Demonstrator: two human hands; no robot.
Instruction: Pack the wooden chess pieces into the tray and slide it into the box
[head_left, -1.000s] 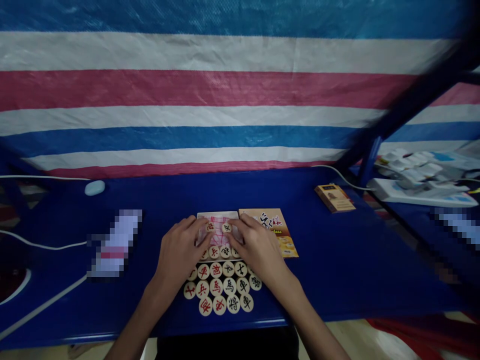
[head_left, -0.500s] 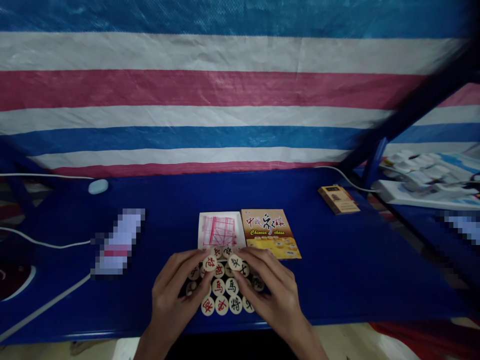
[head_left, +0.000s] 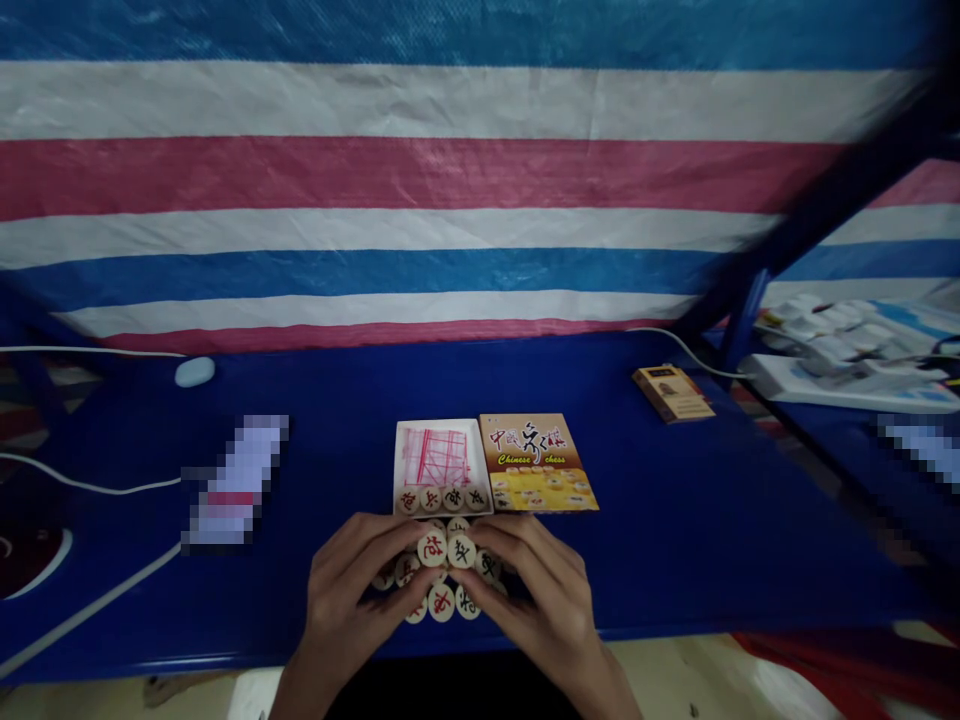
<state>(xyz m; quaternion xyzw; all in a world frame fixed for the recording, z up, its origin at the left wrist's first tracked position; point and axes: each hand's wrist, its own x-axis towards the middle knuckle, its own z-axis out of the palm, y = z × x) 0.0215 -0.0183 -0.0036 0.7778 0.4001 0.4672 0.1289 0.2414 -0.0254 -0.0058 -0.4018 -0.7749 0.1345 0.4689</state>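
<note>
Between thumb and fingers, my left hand pinches a round Chinese chess piece with a red character. My right hand likewise grips a piece with a black character. The two held pieces touch side by side above the other chess pieces on the table, many of them covered by my fingers. Just beyond my fingertips is a white open box with a red-lined sheet inside. A row of several pieces lies along its near side.
The brown and yellow Chinese chess lid sits right of the box on the blue table. A small cardboard pack lies farther right. At left are a blurred-out phone, a white case and cables. A power strip stands at far right.
Both hands have drawn slightly toward me and closer together, bringing the two held pieces side by side. The row in the box now shows plainly.
</note>
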